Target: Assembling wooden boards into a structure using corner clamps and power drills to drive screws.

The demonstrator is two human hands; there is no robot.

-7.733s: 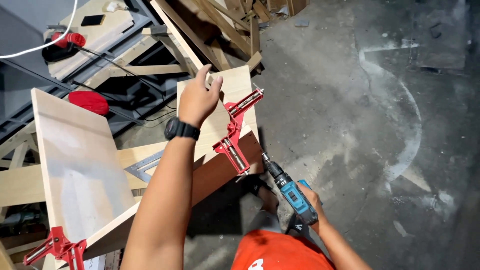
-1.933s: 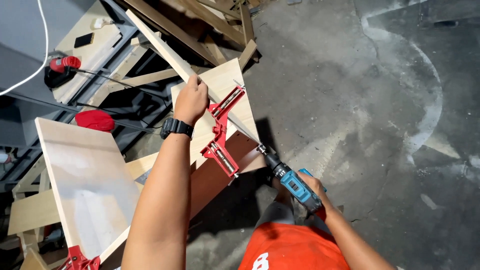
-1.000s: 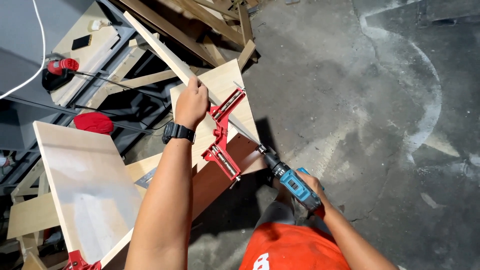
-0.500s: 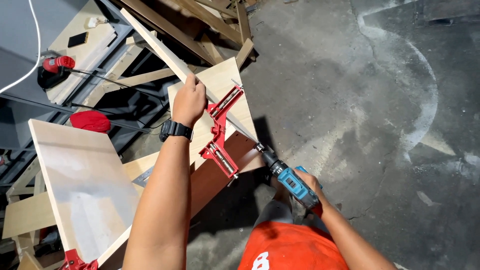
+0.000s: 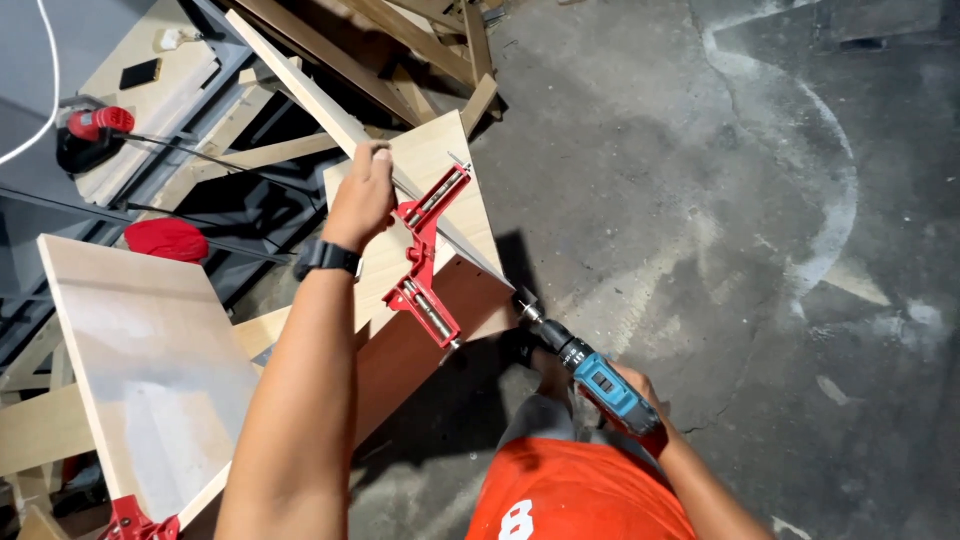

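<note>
My left hand [image 5: 362, 196] rests on top of an upright light wooden panel [image 5: 440, 160], fingers curled over its upper edge, a black watch on the wrist. A red corner clamp [image 5: 425, 255] holds that panel to a second board [image 5: 410, 345] below it. My right hand [image 5: 640, 395] grips a blue and black cordless drill [image 5: 590, 372], whose bit touches the side of the joint just under the clamp. I wear an orange shirt.
A large pale panel [image 5: 140, 370] stands at the left with another red clamp [image 5: 135, 520] at its lower corner. Loose timber strips [image 5: 420, 50] lie behind, a red tool [image 5: 90, 130] and a red cap [image 5: 165, 238] sit at left. Bare concrete floor [image 5: 750, 200] spreads right.
My left hand has shifted slightly along the panel's top edge. The drill stays pressed at the joint, with the view drifting a little.
</note>
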